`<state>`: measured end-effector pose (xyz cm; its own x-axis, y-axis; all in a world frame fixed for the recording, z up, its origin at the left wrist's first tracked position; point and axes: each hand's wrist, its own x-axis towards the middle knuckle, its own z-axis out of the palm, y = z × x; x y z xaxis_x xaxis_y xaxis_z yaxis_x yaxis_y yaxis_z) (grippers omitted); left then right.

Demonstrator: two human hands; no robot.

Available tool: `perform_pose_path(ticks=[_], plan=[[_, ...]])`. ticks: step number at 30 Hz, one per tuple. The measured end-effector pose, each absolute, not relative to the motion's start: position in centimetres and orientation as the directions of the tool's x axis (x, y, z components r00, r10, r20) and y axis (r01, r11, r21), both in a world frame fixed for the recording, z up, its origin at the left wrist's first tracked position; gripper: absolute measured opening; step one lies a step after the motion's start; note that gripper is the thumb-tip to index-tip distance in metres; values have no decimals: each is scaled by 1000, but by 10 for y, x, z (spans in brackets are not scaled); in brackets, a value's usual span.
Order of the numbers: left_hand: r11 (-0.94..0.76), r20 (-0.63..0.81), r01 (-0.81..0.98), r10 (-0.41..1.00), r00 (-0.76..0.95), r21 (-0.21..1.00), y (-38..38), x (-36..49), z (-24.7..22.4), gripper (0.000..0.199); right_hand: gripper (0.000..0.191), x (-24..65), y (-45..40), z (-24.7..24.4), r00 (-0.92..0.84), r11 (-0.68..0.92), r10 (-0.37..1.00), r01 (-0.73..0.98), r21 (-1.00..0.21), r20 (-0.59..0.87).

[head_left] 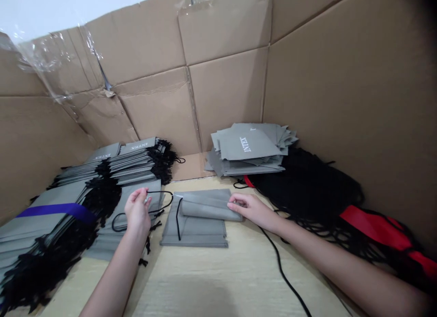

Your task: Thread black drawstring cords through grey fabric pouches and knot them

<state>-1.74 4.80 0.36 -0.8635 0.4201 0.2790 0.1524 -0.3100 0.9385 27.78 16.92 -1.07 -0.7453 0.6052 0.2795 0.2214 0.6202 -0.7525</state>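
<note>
Pinching a thin black drawstring cord [160, 199], the left hand [137, 211] sits beside a flat grey fabric bag [193, 233] lying crosswise; the right hand [251, 208], fingers together, touches its folded end.

A pale wooden table [191, 280] carries stacked grey INTEX drawstring bags [41, 221], one folded grey bag [194, 230], and heaped black cords [37, 276].

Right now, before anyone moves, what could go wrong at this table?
The loose black cord trailing beneath the right forearm could snag and drag. The cord loop in the left hand lies over the stacked grey bags and might tangle with their black cords. The folded grey bag under the right hand may spring open if released.
</note>
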Motion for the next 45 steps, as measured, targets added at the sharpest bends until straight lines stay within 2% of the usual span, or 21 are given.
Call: perform_pose_path(ticks=[3, 5, 6, 7, 8, 9, 10, 11, 14, 16, 19, 23, 28, 31, 34, 36, 40, 45], plan=[[-250, 317, 252, 271, -909, 935, 42, -14, 2, 36, 25, 277, 169, -12, -742, 663, 602, 259, -702, 295], [-234, 451, 400, 236, -861, 886, 38, -1, 7, 52, 25, 278, 168, -12, -742, 696, 595, 284, -659, 308], [-232, 557, 509, 262, -788, 829, 36, 7, 10, 54, 25, 278, 167, -12, -742, 713, 592, 298, -635, 316], [-225, 699, 669, 356, -620, 708, 35, 14, 14, 48, 24, 278, 165, -12, -742, 729, 588, 311, -610, 324], [-230, 771, 789, 482, -416, 569, 33, 22, 17, 38, 24, 279, 164, -11, -741, 746, 582, 324, -582, 334], [-233, 769, 870, 599, -223, 434, 33, 28, 19, 30, 23, 280, 162, -10, -740, 763, 577, 337, -552, 346], [-228, 709, 919, 702, -74, 321, 32, 33, 20, 23, 23, 281, 160, -8, -738, 780, 570, 348, -520, 360], [-210, 624, 945, 782, 8, 251, 32, 36, 20, 18, 23, 281, 158, -6, -738, 797, 561, 358, -487, 375], [-148, 413, 977, 908, 74, 152, 33, 40, 15, 30, 25, 285, 154, 1, -741, 839, 527, 376, -392, 417], [-158, 352, 979, 930, 103, 131, 34, 38, 12, 39, 27, 287, 154, 6, -749, 865, 496, 380, -329, 440], [-146, 343, 981, 935, 95, 125, 33, 33, 9, 41, 30, 293, 157, 12, -750, 887, 462, 386, -255, 474], [-127, 292, 982, 953, 82, 138, 31, 31, 10, 43, 27, 301, 166, 17, -744, 894, 448, 383, -232, 496], [-134, 277, 973, 958, 79, 185, 32, 33, 12, 43, 30, 310, 180, 17, -740, 908, 405, 393, -144, 537], [-146, 281, 943, 958, 59, 300, 33, 33, 11, 41, 33, 315, 189, 15, -752, 914, 370, 400, -68, 546], [-126, 227, 844, 974, 5, 522, 36, 32, 10, 44, 36, 318, 195, 14, -776, 914, 321, 404, 38, 543], [-104, 181, 773, 983, -14, 626, 39, 31, 9, 48, 38, 318, 196, 15, -786, 918, 274, 385, 92, 555], [-75, 117, 722, 993, -8, 687, 42, 27, 4, 51, 37, 316, 193, 19, -802, 939, 201, 322, 123, 562], [-54, 55, 685, 998, 20, 727, 40, 26, 2, 48, 38, 318, 193, 19, -784, 913, 204, 369, 176, 586]])
